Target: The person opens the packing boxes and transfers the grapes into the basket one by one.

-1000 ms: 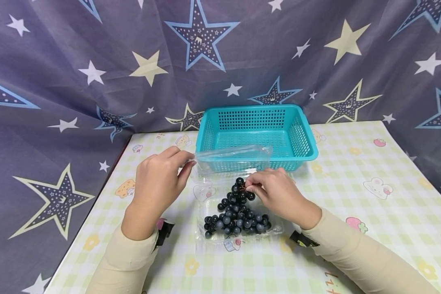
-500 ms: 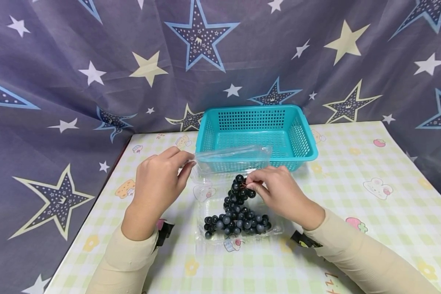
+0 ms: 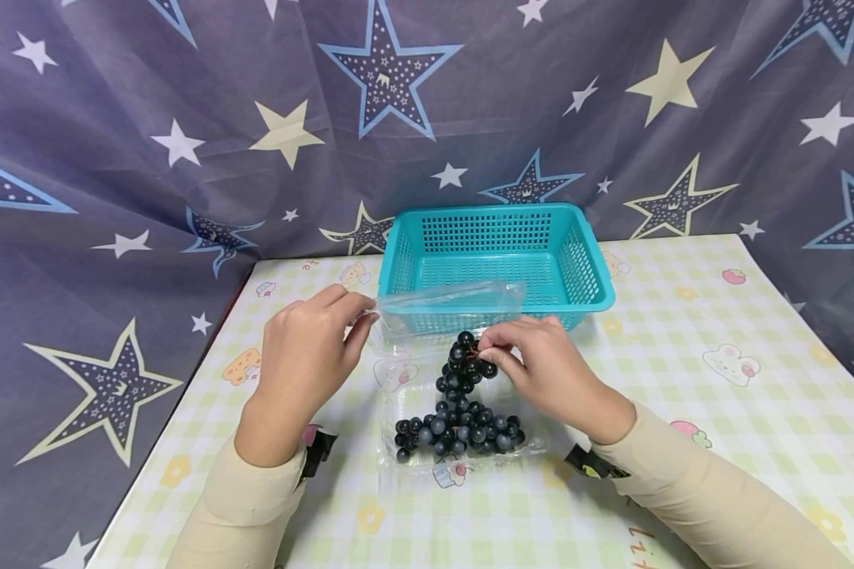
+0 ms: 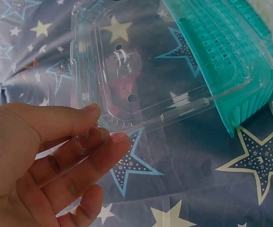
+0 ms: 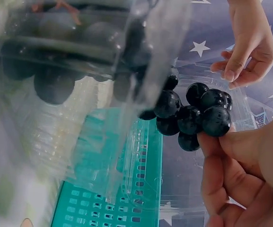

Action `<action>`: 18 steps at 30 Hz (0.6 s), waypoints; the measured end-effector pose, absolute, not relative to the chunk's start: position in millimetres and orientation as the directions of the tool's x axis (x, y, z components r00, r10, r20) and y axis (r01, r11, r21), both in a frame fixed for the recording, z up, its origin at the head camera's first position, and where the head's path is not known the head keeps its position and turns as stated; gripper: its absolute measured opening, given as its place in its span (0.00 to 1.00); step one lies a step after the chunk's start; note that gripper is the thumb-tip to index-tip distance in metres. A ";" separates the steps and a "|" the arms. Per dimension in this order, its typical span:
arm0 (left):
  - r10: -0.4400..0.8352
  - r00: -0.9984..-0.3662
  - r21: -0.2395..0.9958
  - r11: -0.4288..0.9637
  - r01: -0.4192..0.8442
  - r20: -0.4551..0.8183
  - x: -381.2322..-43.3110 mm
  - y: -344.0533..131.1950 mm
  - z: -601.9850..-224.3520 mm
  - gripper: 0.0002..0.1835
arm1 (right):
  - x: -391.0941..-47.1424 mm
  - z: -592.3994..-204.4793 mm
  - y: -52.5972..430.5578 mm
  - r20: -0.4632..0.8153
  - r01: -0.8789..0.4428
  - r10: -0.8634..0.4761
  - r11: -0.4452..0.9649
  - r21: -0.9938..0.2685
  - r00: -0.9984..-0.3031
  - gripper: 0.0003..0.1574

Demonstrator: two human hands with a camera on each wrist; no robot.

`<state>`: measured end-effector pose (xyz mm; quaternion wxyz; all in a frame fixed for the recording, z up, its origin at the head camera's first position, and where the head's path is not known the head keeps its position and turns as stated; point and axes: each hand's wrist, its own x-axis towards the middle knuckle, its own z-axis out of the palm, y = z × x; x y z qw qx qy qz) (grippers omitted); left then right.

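Though between both hands (image 3: 307, 352) (image 3: 551, 371), grapes (image 3: 462, 405) in the right's pinch.

Bunch of dark round grapes (image 3: 462, 417), upper end raised, lower part lying in clear plastic box (image 3: 407, 403), lid (image 3: 455, 299) tilted up

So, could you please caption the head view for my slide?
Left hand holds a clear lid raised; right hand pinches a dark grape bunch.
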<state>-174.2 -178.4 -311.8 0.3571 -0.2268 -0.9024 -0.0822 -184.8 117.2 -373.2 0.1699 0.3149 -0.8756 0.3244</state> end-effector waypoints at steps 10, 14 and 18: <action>0.352 -0.646 -0.012 0.883 0.469 0.677 -174.9 -178.6 -311.8 0.03 | -182.8 -367.8 119.5 0.527 -0.655 -0.405 0.582 -0.481 -0.747 0.04; 0.353 -0.645 -0.013 0.883 0.469 0.678 -175.2 -178.5 -311.6 0.03 | -182.6 -365.5 120.4 0.536 -0.657 -0.399 0.585 -0.476 -0.744 0.04; 0.349 -0.649 -0.012 0.886 0.464 0.675 -175.2 -179.2 -312.2 0.03 | -182.5 -363.3 121.9 0.545 -0.664 -0.402 0.583 -0.468 -0.736 0.03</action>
